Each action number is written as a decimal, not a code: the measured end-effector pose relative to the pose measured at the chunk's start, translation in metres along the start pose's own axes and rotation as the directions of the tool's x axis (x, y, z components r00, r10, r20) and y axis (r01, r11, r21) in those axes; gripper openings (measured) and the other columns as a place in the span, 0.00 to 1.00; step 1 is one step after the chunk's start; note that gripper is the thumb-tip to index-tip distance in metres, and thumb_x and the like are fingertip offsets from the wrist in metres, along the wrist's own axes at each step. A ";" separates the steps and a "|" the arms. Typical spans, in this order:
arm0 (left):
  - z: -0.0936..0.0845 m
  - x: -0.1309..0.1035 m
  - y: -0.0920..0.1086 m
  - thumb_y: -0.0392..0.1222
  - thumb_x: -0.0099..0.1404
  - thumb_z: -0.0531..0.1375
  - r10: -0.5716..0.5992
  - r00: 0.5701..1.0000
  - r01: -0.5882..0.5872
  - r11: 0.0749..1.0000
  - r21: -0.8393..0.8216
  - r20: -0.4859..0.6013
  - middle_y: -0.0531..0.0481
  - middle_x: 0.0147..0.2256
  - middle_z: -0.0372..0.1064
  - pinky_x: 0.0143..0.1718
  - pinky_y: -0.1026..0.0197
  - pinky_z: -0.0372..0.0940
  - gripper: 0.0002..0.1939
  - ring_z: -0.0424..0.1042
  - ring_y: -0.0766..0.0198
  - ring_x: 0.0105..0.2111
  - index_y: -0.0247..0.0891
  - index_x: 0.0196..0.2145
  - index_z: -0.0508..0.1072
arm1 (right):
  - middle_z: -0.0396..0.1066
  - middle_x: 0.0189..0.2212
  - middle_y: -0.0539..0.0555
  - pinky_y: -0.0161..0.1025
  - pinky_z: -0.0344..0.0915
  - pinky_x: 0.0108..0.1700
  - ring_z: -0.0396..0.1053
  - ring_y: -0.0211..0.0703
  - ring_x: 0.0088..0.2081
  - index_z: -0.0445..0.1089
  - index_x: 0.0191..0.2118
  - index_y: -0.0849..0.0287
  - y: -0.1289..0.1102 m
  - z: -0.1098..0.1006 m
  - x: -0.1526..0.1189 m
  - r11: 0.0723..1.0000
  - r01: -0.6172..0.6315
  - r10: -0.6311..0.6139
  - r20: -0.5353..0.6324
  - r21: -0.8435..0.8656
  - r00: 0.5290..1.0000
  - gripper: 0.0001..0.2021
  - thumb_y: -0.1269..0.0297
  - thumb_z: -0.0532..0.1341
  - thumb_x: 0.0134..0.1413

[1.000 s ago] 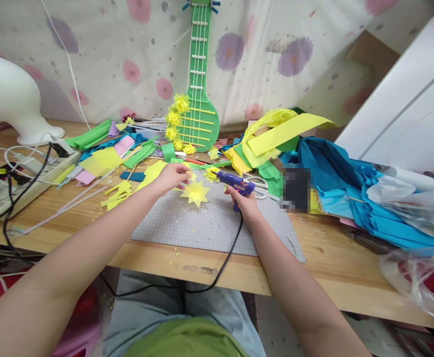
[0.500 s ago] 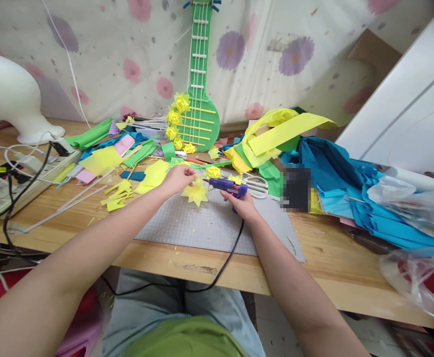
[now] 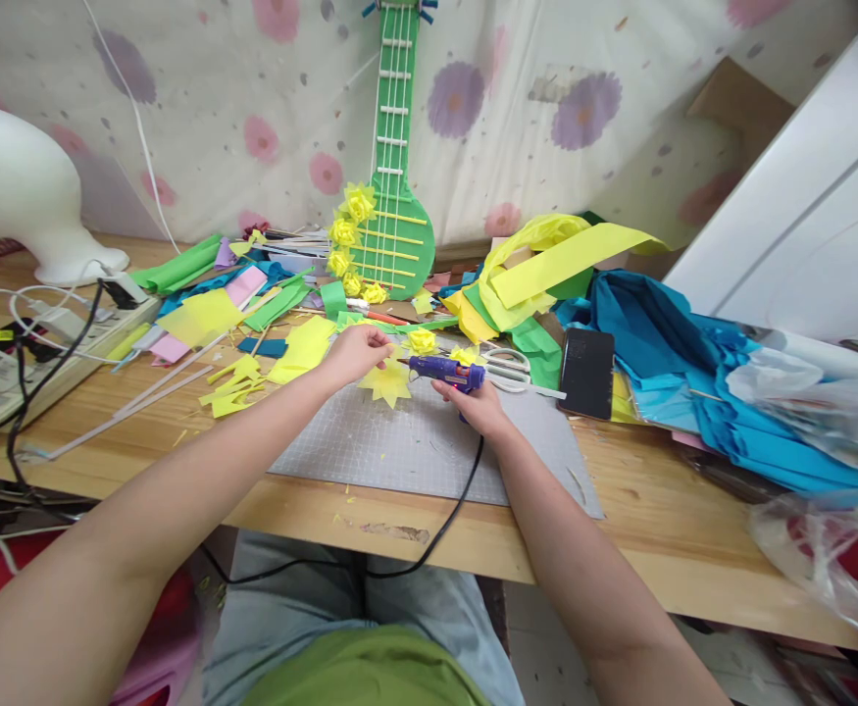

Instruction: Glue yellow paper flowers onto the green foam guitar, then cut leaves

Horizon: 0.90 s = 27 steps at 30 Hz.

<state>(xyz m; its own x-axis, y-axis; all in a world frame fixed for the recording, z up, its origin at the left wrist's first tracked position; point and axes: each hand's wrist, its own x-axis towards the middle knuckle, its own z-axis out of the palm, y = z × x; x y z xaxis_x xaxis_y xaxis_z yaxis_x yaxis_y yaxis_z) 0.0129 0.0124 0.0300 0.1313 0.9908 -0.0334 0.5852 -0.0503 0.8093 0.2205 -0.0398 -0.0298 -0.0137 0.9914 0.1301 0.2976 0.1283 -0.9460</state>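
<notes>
My right hand (image 3: 477, 402) is wrapped round a purple glue gun (image 3: 446, 370), its nozzle pointing left. Just left of the nozzle, my left hand (image 3: 359, 353) has its fingertips pinched together at the upper edge of a yellow star-shaped paper flower (image 3: 387, 385); whether they grip it is too small to tell. Below the flower lies a grey cutting mat (image 3: 391, 451). Two yellow paper roses, one of them a curled rose (image 3: 422, 341), sit just behind the gun. A black cord runs from the gun over the table edge.
A green paper instrument (image 3: 406, 240) with yellow roses stands at the back. Scissors (image 3: 508, 365) and a black phone (image 3: 587, 374) lie on the right, beside blue paper (image 3: 649, 324). On the left are a power strip (image 3: 97, 338), paper scraps and a white foam head (image 3: 17, 186).
The glue gun and my right hand have shifted very slightly left. My left hand has barely moved and stays pinched by the flower.
</notes>
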 end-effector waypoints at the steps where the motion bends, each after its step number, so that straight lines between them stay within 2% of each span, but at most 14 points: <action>1: 0.000 0.000 0.000 0.42 0.53 0.60 0.001 1.000 -0.001 1.000 0.001 0.000 0.53 0.24 0.71 0.20 0.68 0.56 0.06 0.72 0.67 0.23 0.37 0.27 0.68 | 0.67 0.20 0.50 0.38 0.63 0.32 0.65 0.40 0.28 0.69 0.25 0.57 0.000 0.000 0.000 1.000 0.000 0.000 0.006 -0.003 1.000 0.14 0.50 0.64 0.42; 21: 0.000 -0.004 0.005 0.40 0.54 0.59 0.026 0.999 -0.024 0.999 -0.042 0.043 0.53 0.24 0.70 0.24 0.67 0.59 0.05 0.70 0.69 0.21 0.36 0.25 0.67 | 0.70 0.23 0.51 0.38 0.64 0.33 0.67 0.41 0.29 0.70 0.28 0.58 -0.001 0.001 0.002 1.000 -0.002 0.004 -0.088 0.022 0.996 0.16 0.48 0.64 0.40; 24: -0.001 -0.004 0.003 0.38 0.53 0.58 0.021 0.999 -0.020 0.999 -0.039 0.045 0.54 0.25 0.69 0.21 0.68 0.56 0.04 0.70 0.69 0.22 0.38 0.29 0.66 | 0.69 0.23 0.50 0.37 0.63 0.31 0.65 0.39 0.27 0.69 0.28 0.58 0.001 0.000 0.004 0.999 -0.023 0.028 -0.129 0.041 0.991 0.17 0.48 0.64 0.38; 27: -0.003 -0.005 0.000 0.35 0.52 0.57 0.023 1.000 -0.022 0.998 -0.054 0.021 0.57 0.24 0.66 0.19 0.69 0.53 0.10 0.70 0.68 0.22 0.41 0.35 0.63 | 0.66 0.20 0.49 0.36 0.61 0.27 0.62 0.36 0.23 0.67 0.25 0.58 0.000 -0.001 0.005 0.995 -0.071 0.081 -0.161 0.068 0.984 0.17 0.48 0.65 0.38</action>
<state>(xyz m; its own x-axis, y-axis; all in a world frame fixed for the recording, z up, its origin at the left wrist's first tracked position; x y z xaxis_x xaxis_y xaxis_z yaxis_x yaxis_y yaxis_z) 0.0102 0.0080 0.0318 0.1615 0.9865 -0.0267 0.5378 -0.0653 0.8406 0.2213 -0.0350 -0.0287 0.1641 0.9815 0.0987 0.2324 0.0587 -0.9708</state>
